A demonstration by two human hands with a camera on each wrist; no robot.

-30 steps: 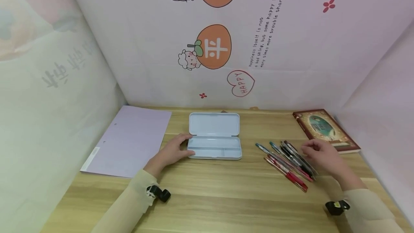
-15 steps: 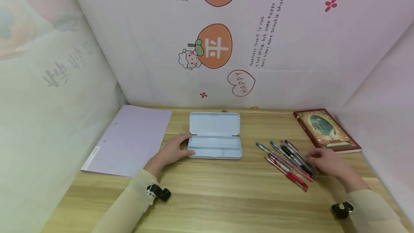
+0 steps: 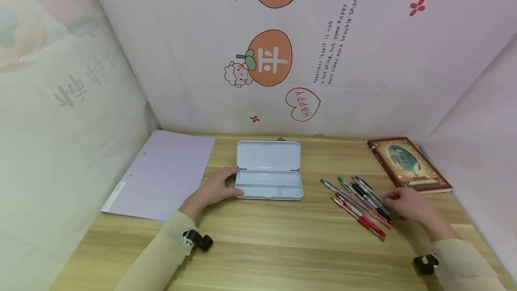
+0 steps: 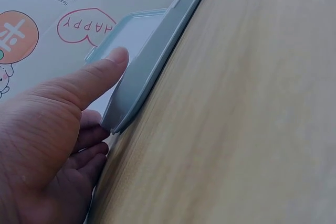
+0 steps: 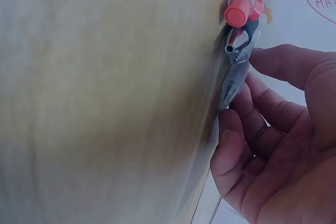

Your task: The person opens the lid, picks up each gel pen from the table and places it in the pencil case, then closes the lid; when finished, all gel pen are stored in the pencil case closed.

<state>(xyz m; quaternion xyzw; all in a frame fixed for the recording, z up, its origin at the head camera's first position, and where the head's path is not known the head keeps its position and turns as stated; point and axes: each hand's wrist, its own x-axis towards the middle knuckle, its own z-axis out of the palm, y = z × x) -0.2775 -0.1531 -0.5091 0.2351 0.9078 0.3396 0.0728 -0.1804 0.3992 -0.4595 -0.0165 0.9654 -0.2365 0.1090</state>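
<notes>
A pale blue pencil case (image 3: 268,178) lies with its lid laid back on the table, its compartments bare. My left hand (image 3: 214,187) holds its left end, thumb on the front rim and fingers at the side. The left wrist view shows the thumb (image 4: 113,64) over the edge of the case. Right of it, several pens (image 3: 359,212) lie in a slanting bunch, with red, black and blue parts. At the bunch's right side, my right hand (image 3: 409,203) pinches the near end of a pen with a clear, greyish tip (image 5: 231,93), as the right wrist view shows.
A lilac folder (image 3: 169,169) lies on the left side of the wooden table (image 3: 282,246). At the back right is a book (image 3: 408,163) with a brown illustrated cover, just behind my right hand. Printed sheets (image 3: 181,57) wall the table at the back and sides.
My right hand has come down and slightly to the right, from above the bunch to the near end of its rightmost pen. My left hand stays on the pencil case.
</notes>
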